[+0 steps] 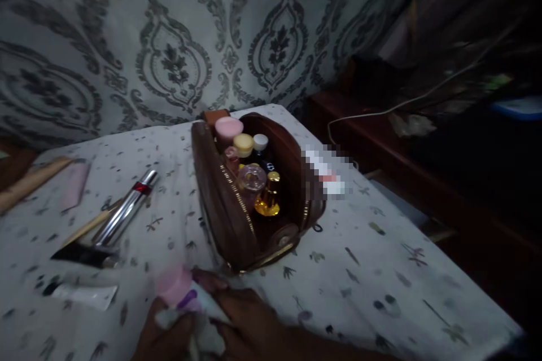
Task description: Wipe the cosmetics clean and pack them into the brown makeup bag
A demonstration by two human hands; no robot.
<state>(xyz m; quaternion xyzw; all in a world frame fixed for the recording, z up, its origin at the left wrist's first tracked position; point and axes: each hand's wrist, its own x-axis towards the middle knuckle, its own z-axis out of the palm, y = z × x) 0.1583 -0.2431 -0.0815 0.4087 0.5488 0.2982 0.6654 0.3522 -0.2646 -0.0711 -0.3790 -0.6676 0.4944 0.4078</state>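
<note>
At the lower edge, my right hand point(249, 316) is closed around a white tube with a pink cap point(174, 285) and a purple mark. My left hand point(167, 335) presses against the same tube, its fingers closed on what looks like a pale cloth point(209, 341); blur hides the exact grip. Just beyond my hands stands a brown leather toiletry bag point(215, 203), unzipped. Inside it are a pink-lidded container point(229, 128), a yellow-lidded jar point(243, 144), a dark bottle with a white cap point(260, 142), a round clear-topped bottle point(253, 178) and a gold perfume bottle point(269, 200).
Left of the bag lie a silver tube with a red band point(127, 208), a black tube point(84, 255), a small white tube point(84, 295) and a pink item point(75, 185). A patterned cloth point(372, 276) covers the table. A white cable point(393, 104) hangs at the right.
</note>
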